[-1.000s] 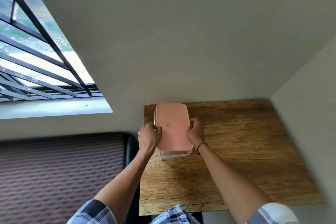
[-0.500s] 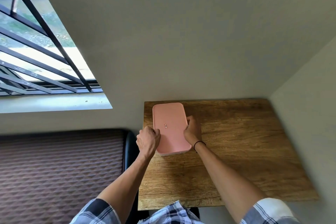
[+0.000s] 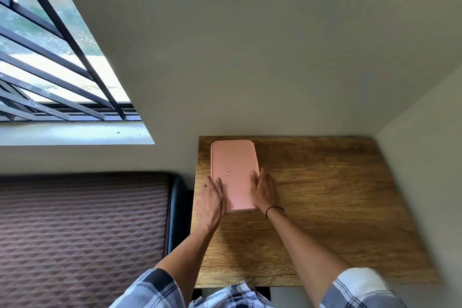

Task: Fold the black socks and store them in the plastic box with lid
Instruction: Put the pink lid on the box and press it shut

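Two flat hands, left hand point(image 3: 209, 201) and right hand point(image 3: 264, 191), on one pink lid point(image 3: 235, 167).

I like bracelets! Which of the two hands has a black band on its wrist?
The right hand, resting at the pink lid's right edge, has it. The left hand has a bare wrist.

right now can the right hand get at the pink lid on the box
Likely yes: the right hand already lies flat against the pink lid at its right edge, with nothing between them; the left hand presses the opposite side.
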